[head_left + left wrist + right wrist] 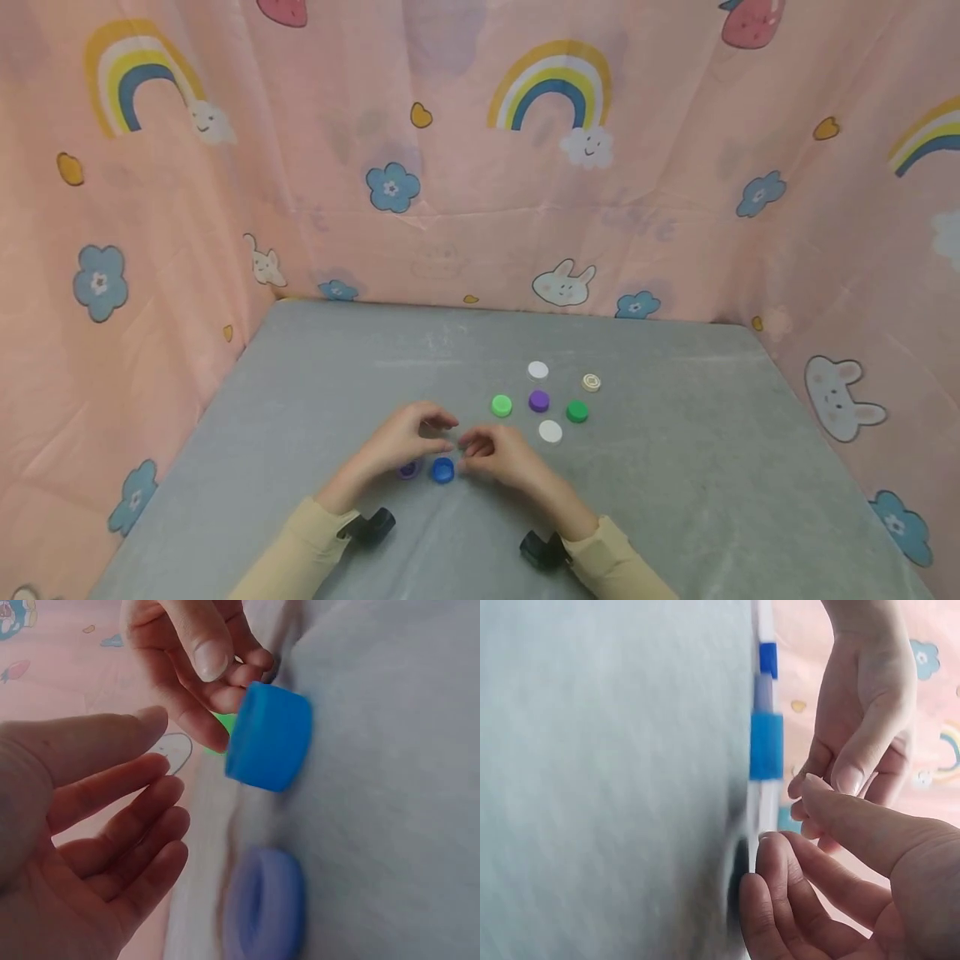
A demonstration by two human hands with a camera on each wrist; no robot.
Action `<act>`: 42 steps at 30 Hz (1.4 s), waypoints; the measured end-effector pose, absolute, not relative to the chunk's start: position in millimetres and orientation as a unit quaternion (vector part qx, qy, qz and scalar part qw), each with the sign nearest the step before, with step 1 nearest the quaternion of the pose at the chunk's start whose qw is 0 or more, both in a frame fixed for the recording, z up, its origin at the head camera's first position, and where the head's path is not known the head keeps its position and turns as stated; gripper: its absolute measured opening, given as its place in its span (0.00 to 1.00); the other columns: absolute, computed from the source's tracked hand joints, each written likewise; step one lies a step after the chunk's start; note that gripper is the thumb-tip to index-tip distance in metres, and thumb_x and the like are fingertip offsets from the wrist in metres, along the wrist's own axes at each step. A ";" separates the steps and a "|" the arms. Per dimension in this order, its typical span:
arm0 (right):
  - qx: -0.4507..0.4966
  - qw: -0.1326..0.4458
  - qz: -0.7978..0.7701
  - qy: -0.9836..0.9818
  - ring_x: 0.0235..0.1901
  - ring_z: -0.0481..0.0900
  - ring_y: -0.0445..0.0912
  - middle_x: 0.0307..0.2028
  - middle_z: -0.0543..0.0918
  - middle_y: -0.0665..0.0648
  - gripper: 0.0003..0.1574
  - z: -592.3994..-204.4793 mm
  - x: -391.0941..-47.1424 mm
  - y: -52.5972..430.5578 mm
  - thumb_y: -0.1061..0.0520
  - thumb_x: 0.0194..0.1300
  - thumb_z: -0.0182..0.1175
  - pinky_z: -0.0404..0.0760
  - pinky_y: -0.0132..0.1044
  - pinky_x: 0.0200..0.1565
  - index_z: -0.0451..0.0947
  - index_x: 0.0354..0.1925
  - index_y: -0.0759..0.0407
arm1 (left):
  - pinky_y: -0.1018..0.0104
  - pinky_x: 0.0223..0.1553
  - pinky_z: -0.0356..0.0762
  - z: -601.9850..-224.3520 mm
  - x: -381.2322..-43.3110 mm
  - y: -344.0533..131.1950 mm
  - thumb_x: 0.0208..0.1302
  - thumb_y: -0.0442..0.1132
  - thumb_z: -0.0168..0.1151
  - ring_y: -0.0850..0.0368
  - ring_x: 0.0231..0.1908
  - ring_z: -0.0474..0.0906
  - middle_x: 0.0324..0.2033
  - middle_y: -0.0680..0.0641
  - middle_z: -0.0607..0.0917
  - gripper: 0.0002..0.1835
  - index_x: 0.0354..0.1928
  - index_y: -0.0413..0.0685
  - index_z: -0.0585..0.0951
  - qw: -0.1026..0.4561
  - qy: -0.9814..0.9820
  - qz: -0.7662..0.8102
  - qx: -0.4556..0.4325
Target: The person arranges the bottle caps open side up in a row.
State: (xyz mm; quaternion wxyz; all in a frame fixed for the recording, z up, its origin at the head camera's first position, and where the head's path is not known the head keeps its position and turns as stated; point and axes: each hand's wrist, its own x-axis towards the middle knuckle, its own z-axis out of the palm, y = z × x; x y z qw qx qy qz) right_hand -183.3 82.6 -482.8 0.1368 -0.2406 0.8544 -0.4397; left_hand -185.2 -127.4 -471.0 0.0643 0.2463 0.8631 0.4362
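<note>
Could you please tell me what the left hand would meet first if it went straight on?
The left hand would probably first meet the right hand, which faces it across a small gap in the head view, though depth is hard to judge.

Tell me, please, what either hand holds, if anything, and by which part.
Nothing is held: the left hand and right hand are near the round blue plastic cap.

blue cap (442, 472), lavender cap (289, 904), light green cap (501, 406), grey tabletop (690, 467), rainbow-and-flower-patterned pink curtain (472, 183)
</note>
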 end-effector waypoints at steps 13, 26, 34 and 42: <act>-0.159 0.066 -0.424 0.889 0.30 0.82 0.41 0.29 0.85 0.52 0.16 -474.3 -207.1 109.9 0.56 0.53 0.71 0.80 0.32 0.34 0.83 0.41 0.61 | 0.58 0.48 0.77 -460.3 -217.4 -97.1 0.57 0.38 0.68 0.52 0.45 0.79 0.45 0.46 0.84 0.16 0.47 0.44 0.82 0.073 0.873 0.432 0.214; -0.091 0.035 -0.422 0.902 0.30 0.83 0.43 0.29 0.85 0.54 0.14 -476.0 -222.4 125.7 0.58 0.52 0.71 0.81 0.35 0.34 0.83 0.39 0.61 | 0.65 0.43 0.78 -461.8 -245.9 -66.1 0.53 0.35 0.70 0.54 0.40 0.81 0.39 0.45 0.85 0.15 0.43 0.40 0.82 0.080 0.870 0.435 0.218; -0.072 0.035 -0.404 0.911 0.29 0.82 0.42 0.29 0.86 0.54 0.14 -475.5 -226.4 126.3 0.59 0.53 0.70 0.80 0.34 0.33 0.82 0.40 0.61 | 0.69 0.39 0.77 -472.7 -256.4 -58.6 0.50 0.35 0.72 0.58 0.36 0.80 0.34 0.47 0.85 0.15 0.41 0.41 0.83 0.078 0.879 0.422 0.208; -0.084 0.014 -0.378 0.922 0.28 0.83 0.43 0.28 0.86 0.55 0.15 -479.2 -227.5 123.5 0.61 0.51 0.71 0.80 0.35 0.32 0.82 0.39 0.63 | 0.70 0.36 0.75 -475.5 -257.7 -56.7 0.48 0.35 0.73 0.60 0.33 0.79 0.34 0.45 0.86 0.16 0.40 0.40 0.83 0.101 0.883 0.410 0.207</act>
